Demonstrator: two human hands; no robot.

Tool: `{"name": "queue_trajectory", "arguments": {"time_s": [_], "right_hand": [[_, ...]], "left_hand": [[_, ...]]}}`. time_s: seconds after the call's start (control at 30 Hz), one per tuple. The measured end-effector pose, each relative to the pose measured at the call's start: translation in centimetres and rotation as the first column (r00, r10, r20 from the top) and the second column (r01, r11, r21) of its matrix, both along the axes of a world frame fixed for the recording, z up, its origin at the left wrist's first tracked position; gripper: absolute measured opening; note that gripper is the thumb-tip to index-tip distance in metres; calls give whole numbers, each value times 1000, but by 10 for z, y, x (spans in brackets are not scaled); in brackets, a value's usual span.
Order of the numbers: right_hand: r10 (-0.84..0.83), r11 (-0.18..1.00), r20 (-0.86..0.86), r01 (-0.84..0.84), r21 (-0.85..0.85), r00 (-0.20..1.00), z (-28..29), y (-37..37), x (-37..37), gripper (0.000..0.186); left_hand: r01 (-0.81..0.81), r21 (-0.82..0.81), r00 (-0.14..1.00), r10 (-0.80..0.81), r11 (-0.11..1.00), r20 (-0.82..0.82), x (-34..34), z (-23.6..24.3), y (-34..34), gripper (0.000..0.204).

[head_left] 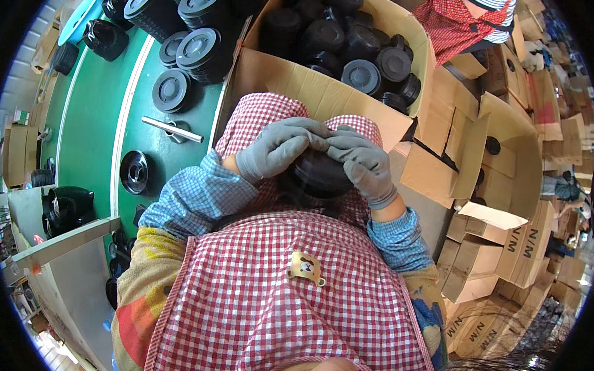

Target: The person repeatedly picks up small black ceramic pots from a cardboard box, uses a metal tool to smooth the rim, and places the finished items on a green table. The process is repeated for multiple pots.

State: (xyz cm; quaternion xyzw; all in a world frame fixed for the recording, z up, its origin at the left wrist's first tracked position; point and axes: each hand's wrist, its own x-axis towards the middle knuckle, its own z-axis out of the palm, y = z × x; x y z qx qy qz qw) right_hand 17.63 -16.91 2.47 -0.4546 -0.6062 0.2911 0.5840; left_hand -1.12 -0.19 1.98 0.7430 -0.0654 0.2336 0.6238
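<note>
In my lap, over the red gingham apron (285, 298), a round black plastic piece (320, 176) is held between my gloved hands. My left hand (275, 148) is closed over its upper left, with grey fingers curled on top. My right hand (364, 165) grips its upper right side, fingertips beside those of my left hand. The hands partly hide the piece, and its underside is out of sight.
A green bench (87, 136) at left holds black lidded containers (197, 52), a metal T-shaped tool (173, 130) and a black ring (135, 172). A cardboard box (259, 74) of black parts is ahead, open boxes (510, 165) at right, another person (450, 23) top right.
</note>
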Motion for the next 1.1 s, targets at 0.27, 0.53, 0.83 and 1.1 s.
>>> {"name": "queue_trajectory", "arguments": {"time_s": [0.27, 0.53, 0.83, 1.1], "right_hand": [[-55, 998, 206, 48, 41, 977, 4, 4, -4, 9], [-74, 997, 246, 64, 50, 966, 6, 7, -6, 6], [-79, 995, 105, 84, -49, 991, -13, 1, -6, 19], [-65, 978, 32, 70, -197, 997, -19, -7, -1, 31]], "left_hand": [[-89, 260, 986, 49, 961, 159, 4, -11, 2, 32], [-70, 236, 987, 33, 969, 156, 6, -13, 6, 31], [-107, 274, 985, 64, 956, 162, 9, -10, 4, 20], [-74, 338, 986, 19, 938, 164, 5, -7, 1, 38]]}}
